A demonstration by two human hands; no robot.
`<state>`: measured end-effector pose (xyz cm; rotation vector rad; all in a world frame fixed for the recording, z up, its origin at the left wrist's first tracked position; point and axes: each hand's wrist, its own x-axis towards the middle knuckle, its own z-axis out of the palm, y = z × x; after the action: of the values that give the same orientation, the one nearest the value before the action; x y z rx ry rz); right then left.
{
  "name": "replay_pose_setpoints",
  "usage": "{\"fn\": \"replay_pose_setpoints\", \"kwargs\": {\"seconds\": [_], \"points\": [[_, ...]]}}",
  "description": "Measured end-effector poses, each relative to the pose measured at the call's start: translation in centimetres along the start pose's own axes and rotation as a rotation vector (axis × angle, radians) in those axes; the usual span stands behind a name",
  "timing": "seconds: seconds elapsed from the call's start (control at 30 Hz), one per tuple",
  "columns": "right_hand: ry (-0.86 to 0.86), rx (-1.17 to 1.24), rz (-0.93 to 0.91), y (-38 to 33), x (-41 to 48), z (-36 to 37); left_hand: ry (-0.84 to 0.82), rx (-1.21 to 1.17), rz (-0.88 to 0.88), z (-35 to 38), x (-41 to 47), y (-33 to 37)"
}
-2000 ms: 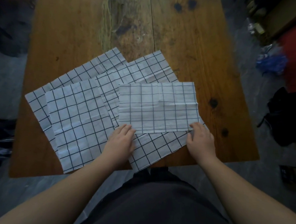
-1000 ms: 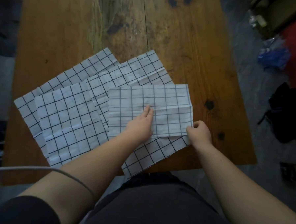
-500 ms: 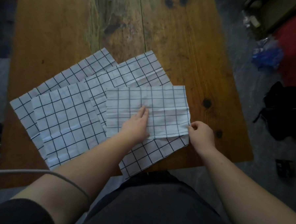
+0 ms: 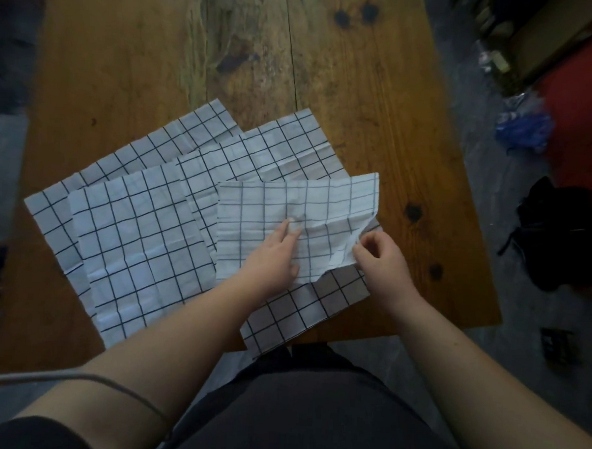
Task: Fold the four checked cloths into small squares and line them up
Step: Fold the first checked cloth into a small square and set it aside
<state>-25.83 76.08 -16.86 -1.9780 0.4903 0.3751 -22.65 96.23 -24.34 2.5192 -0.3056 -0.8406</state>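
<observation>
Half-folded cloth [image 4: 282,203] lies atop three flat cloths [image 4: 133,233], near edge of table [image 4: 125,61]. Left hand [image 4: 272,257] flat, fingers straight, pinning cloth centre. Right hand [image 4: 378,259] pinches raised right edge. Carry edge leftward over pinned line, match corners, then smooth crease outward.

Likely a cluttered storeroom: worn wooden table [image 4: 330,71], grey floor [image 4: 486,354] littered with a black bag [image 4: 558,238] and blue plastic [image 4: 522,129].

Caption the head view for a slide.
Left hand pins the half-folded checked cloth while right hand pinches its right edge; three unfolded cloths remain.
</observation>
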Motion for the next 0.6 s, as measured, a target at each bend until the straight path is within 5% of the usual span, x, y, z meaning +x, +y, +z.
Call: {"fn": "replay_pose_setpoints", "kwargs": {"seconds": [0.17,0.47,0.6], "points": [[-0.045,-0.038,-0.158,-2.0,-1.5,2.6,0.046,-0.193,0.010,-1.0,-1.6,-1.2],[-0.269,-0.144,-0.314,-3.4,-2.5,7.1,0.167,-0.996,-0.104,-6.9,-5.5,-0.4],[-0.317,-0.130,-0.325,-3.1,-2.5,9.0,0.223,-0.929,-0.253,-7.4,-6.4,-1.5]]}}
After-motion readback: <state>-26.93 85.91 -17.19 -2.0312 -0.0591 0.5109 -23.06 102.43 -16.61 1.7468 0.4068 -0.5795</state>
